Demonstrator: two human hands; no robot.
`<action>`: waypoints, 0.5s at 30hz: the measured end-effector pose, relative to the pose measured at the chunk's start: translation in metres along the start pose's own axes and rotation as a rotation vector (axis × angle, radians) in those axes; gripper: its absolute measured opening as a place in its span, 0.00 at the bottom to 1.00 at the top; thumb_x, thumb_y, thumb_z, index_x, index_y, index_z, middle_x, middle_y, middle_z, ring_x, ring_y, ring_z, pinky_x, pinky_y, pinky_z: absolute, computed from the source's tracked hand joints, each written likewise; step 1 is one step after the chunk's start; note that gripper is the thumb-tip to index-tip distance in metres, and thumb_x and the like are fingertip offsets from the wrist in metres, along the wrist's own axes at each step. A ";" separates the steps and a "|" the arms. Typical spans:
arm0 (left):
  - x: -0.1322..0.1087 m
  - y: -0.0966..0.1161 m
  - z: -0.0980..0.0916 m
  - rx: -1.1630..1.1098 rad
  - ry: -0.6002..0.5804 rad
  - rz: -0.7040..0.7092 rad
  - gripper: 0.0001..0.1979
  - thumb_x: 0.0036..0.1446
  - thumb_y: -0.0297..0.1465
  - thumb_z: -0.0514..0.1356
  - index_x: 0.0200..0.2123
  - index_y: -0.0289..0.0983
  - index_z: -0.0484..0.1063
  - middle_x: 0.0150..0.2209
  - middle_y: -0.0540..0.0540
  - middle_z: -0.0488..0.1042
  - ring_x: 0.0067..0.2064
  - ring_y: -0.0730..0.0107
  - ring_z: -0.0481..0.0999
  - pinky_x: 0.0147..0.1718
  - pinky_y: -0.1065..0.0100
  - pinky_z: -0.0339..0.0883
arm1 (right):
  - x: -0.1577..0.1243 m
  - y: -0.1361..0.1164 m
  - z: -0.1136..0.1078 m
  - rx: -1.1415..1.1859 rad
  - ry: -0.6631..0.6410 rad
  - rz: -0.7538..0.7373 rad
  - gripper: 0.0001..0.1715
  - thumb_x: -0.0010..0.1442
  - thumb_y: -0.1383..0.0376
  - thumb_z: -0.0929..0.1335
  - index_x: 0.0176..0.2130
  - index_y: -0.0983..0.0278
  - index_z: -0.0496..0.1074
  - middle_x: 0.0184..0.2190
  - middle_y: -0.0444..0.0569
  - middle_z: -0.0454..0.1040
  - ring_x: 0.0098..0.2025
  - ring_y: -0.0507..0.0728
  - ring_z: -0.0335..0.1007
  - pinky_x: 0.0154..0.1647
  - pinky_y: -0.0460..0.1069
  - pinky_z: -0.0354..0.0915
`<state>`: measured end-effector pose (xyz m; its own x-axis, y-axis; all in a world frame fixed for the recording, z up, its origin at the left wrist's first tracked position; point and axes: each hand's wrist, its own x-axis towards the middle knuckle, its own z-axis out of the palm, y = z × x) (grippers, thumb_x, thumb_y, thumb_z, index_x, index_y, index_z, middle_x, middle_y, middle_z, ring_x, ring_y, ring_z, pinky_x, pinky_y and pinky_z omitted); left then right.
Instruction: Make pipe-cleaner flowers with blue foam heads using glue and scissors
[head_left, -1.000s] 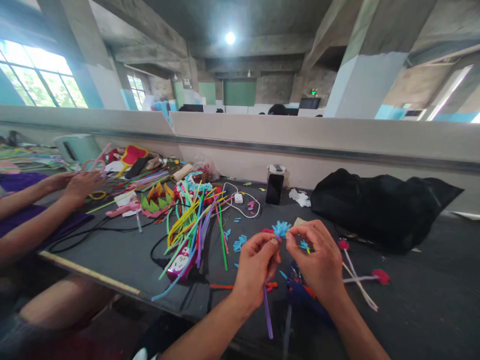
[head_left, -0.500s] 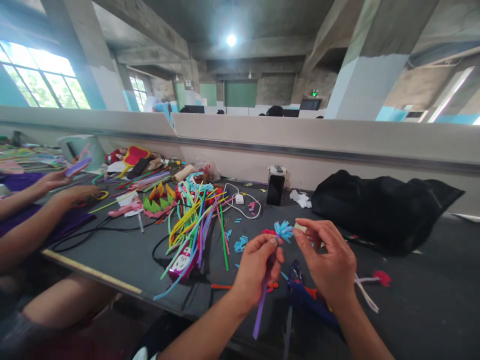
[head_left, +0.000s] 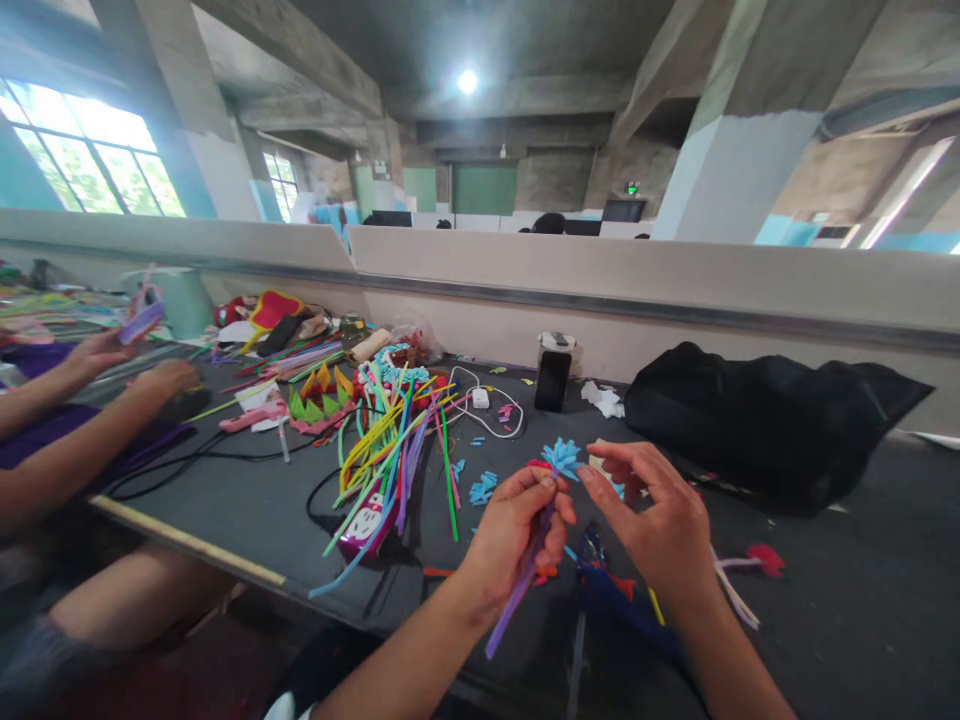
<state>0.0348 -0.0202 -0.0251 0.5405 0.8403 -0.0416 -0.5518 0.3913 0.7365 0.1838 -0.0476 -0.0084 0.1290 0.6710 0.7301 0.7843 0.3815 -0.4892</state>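
Note:
Between the thumb and fingers of my left hand (head_left: pixel 521 525) is the purple stem of a pipe-cleaner flower (head_left: pixel 561 457), its light blue petals fanned out above the grip. The stem's tail slants down to the left below the palm. My right hand (head_left: pixel 656 500) hovers just right of the petals, fingers apart and curved, with no contact that I can see. A dark blue glue gun (head_left: pixel 600 580) lies under my right hand, partly covered by it. Short blue pieces (head_left: pixel 482 488) are scattered left of the flower. A finished-looking red flower (head_left: pixel 765 561) with pale stems lies right of my right wrist.
A bundle of coloured pipe cleaners (head_left: pixel 390 440) lies over a purple power strip (head_left: pixel 367 530). At the back stand a phone (head_left: pixel 553 380) and a black bag (head_left: pixel 765 425). A white cable (head_left: pixel 514 425) curls nearby. On the left, a co-worker's hands (head_left: pixel 161 380) handle purple material.
The flower has turned in my left hand, its stem tail swinging left and the petals shifting slightly left. My right hand has drawn slightly away from the petals. The co-worker's hands moved left.

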 end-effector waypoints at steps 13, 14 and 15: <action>-0.002 -0.006 0.004 0.257 0.024 -0.059 0.12 0.55 0.39 0.60 0.34 0.37 0.65 0.19 0.56 0.63 0.15 0.83 0.50 0.14 0.75 0.37 | 0.001 0.004 0.002 0.053 -0.075 0.155 0.12 0.59 0.56 0.68 0.39 0.60 0.75 0.30 0.43 0.75 0.27 0.51 0.68 0.30 0.47 0.64; -0.002 -0.006 0.005 0.274 0.030 -0.053 0.12 0.55 0.39 0.60 0.34 0.37 0.66 0.18 0.56 0.63 0.15 0.83 0.50 0.14 0.75 0.37 | 0.002 0.005 0.002 0.056 -0.079 0.164 0.12 0.59 0.56 0.68 0.39 0.60 0.75 0.31 0.43 0.75 0.27 0.51 0.68 0.30 0.47 0.64; -0.002 -0.006 0.005 0.288 0.039 -0.044 0.12 0.55 0.40 0.61 0.34 0.37 0.66 0.18 0.56 0.62 0.16 0.83 0.50 0.15 0.75 0.37 | 0.002 0.005 0.002 0.064 -0.085 0.175 0.12 0.59 0.56 0.68 0.39 0.60 0.76 0.31 0.44 0.76 0.27 0.51 0.69 0.31 0.47 0.65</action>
<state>0.0405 -0.0265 -0.0262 0.5319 0.8409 -0.1000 -0.3217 0.3099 0.8947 0.1869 -0.0432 -0.0103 0.2061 0.7810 0.5895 0.7142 0.2918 -0.6362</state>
